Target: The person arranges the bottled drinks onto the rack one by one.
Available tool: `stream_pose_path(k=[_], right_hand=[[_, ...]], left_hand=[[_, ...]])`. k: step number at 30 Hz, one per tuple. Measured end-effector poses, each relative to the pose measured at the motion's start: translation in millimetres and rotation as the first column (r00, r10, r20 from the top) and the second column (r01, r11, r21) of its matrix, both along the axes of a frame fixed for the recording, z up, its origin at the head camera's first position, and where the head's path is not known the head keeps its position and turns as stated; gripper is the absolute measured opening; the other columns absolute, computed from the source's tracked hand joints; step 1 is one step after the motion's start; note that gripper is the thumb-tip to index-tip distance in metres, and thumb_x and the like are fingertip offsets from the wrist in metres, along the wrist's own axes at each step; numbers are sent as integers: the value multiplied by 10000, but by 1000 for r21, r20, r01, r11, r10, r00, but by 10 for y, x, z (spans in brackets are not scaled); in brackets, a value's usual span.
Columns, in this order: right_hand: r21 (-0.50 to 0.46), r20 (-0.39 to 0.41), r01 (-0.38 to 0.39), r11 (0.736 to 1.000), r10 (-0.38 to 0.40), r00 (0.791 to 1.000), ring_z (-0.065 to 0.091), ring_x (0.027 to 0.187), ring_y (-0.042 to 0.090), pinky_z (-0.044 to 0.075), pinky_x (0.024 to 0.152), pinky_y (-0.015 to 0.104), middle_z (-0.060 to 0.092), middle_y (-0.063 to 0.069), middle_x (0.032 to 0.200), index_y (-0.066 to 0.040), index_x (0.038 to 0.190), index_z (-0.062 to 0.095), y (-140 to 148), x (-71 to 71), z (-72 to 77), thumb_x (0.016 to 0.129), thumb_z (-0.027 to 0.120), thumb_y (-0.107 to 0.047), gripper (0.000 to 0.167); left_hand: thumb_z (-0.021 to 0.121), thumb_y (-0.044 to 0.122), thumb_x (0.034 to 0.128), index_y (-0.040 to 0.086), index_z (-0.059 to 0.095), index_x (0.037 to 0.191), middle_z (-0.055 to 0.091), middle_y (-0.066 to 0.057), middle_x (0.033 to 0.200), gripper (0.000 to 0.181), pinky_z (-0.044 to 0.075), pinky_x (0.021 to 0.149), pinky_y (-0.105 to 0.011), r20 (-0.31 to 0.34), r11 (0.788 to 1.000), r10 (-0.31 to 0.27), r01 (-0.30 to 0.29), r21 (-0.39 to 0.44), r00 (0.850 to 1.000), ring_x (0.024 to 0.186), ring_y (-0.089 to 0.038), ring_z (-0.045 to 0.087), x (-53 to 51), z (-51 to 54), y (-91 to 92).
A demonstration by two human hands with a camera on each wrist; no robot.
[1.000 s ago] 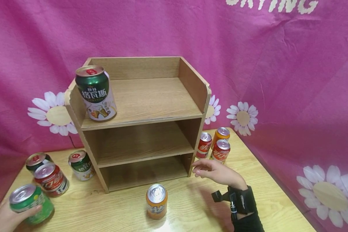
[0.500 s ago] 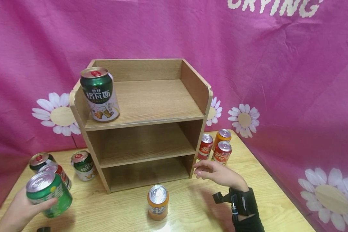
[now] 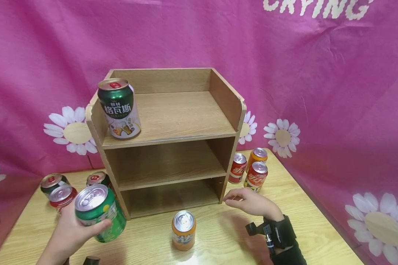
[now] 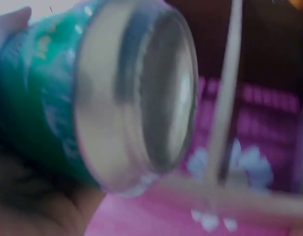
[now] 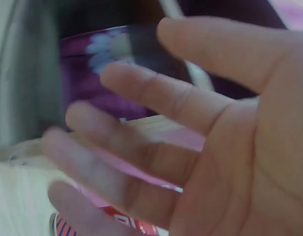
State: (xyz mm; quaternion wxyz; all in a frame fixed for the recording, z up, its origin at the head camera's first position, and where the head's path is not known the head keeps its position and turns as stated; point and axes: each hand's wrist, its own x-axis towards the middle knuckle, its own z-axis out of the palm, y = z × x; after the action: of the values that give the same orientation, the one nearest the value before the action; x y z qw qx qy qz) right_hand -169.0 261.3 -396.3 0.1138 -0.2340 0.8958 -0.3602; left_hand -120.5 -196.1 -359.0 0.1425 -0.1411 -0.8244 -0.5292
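Observation:
My left hand (image 3: pixel 67 235) grips a green soda can (image 3: pixel 111 221) around its side, above the table and left of the shelf's lower corner. In the left wrist view the bare metal bottom of that green can (image 4: pixel 136 98) fills the middle. My right hand (image 3: pixel 252 202) holds nothing and hovers by the shelf's right lower corner, in front of the red cans. Its fingers lie loosely bent and spread in the right wrist view. An orange can (image 3: pixel 184 235) stands upright on the table between the hands. A green-and-white can (image 3: pixel 121 110) stands at the top shelf's left end.
The wooden shelf unit (image 3: pixel 172 140) has a top and two lower levels. Left of it stand a dark can (image 3: pixel 51 182), a red can (image 3: pixel 62 197) and another green-topped can (image 3: pixel 97 178). Right of it are red cans (image 3: pixel 257 176) and an orange can (image 3: pixel 259 156).
My left hand has lifted the green can off the table's left side and carried it right, toward the shelf. The right hand has stayed nearly still. The head view has shifted slightly.

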Motion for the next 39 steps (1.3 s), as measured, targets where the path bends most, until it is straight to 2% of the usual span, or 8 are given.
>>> stream_pose_path(k=[4,7,10,15,19,26,32,39], right_hand=[[83,-46,18,996,-15,999,605,888,145,503,788,358,658,-43,956,-93,1067,675,-35,-17,-84,929,603,-295,255],[95,-58,24,995,-19,998,601,932,237,486,828,453,657,45,993,-41,1083,658,-58,-13,-136,909,633,-276,294],[108,-55,22,994,-16,998,593,961,288,471,847,488,651,107,1020,-11,1090,641,-82,-14,-182,903,642,-267,317],[112,-26,25,993,-22,999,595,942,278,481,823,459,646,111,1001,11,1093,623,-112,-25,-217,899,649,-252,328],[101,-15,16,995,-14,1000,597,914,244,490,808,444,647,101,985,7,1086,624,-118,-32,-226,896,653,-262,331],[123,-49,13,992,-7,999,605,879,176,502,774,365,648,14,950,-26,1071,635,-87,-55,-188,905,641,-292,314],[124,-30,12,992,-9,1000,608,886,176,497,768,326,644,-13,961,-39,1087,636,-92,-68,-167,916,629,-247,269],[104,-36,2,995,2,999,616,877,205,501,757,307,653,10,947,-36,1073,639,-103,-61,-175,916,630,-227,247]], left_hand=[[847,-13,613,-13,524,1216,641,33,1005,684,495,724,-188,-12,998,-33,32,-60,999,877,-22,594,-20,241,239],[861,13,607,-14,529,1211,643,-84,1027,690,500,740,-193,-66,994,-93,88,-67,994,888,-42,601,-41,425,408],[857,26,628,-7,514,1221,641,-106,1047,686,501,765,-203,-90,986,-162,157,-56,983,910,-71,608,-66,596,552],[823,42,690,4,476,1251,623,-114,1080,661,515,792,-258,-51,970,-242,242,-14,969,943,-129,615,-126,823,721],[792,36,721,3,457,1276,601,-131,1115,649,510,815,-278,-26,960,-279,280,29,960,969,-161,606,-166,959,808],[786,98,743,50,423,1316,577,-99,1157,679,483,870,-365,-60,954,-289,292,60,956,1000,-200,579,-266,1308,1011],[795,150,743,56,427,1296,584,-72,1132,671,456,896,-393,-123,957,-278,285,48,953,994,-182,576,-373,1600,1171],[793,257,753,63,431,1303,577,-79,1139,686,444,900,-390,-146,980,-195,200,17,970,996,-196,571,-550,1777,1277]])
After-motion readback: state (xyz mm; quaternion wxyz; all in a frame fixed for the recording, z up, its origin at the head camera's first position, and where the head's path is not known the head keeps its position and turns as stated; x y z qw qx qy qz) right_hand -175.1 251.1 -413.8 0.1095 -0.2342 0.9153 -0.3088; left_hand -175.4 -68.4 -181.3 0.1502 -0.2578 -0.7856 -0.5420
